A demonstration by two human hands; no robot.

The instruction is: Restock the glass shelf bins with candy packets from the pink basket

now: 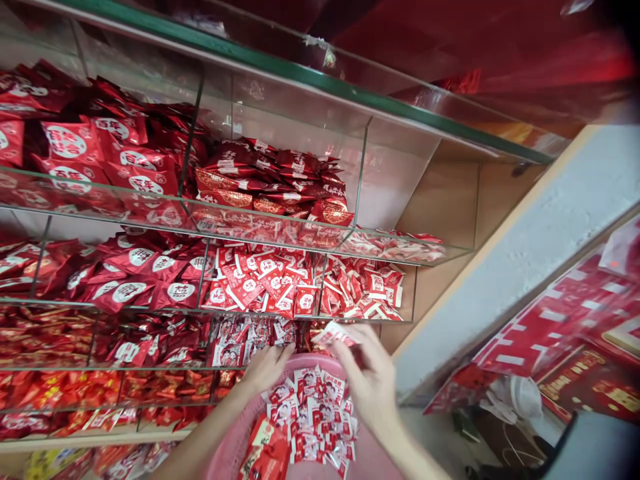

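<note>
The biggest thing here is the wall of glass shelves (280, 230), cut into boxes, and every box is full of red packets. To the right stands a white post (525, 267), and past it hang red posters (565, 320).

Low down in the middle is a pink basket (227, 447). It sits just under the shelves, and a pile of small packets (313, 407) lies in it.

The left hand (267, 367) is at the back edge of the basket, close to the pile. Its fingers are bent a little, but I cannot tell if they hold anything.

The right hand (373, 380) is blurry. Its fingers are pinched shut on one small packet (337, 333), which is up in the air above the basket and just in front of a low shelf box.

I think the step in hand is moving little packets between that shelf box and the basket. I cannot tell which way this one is going. The packet is thin and slippery, so the next move needs a firm pinch. The hand must also keep clear of the glass edge.
</note>
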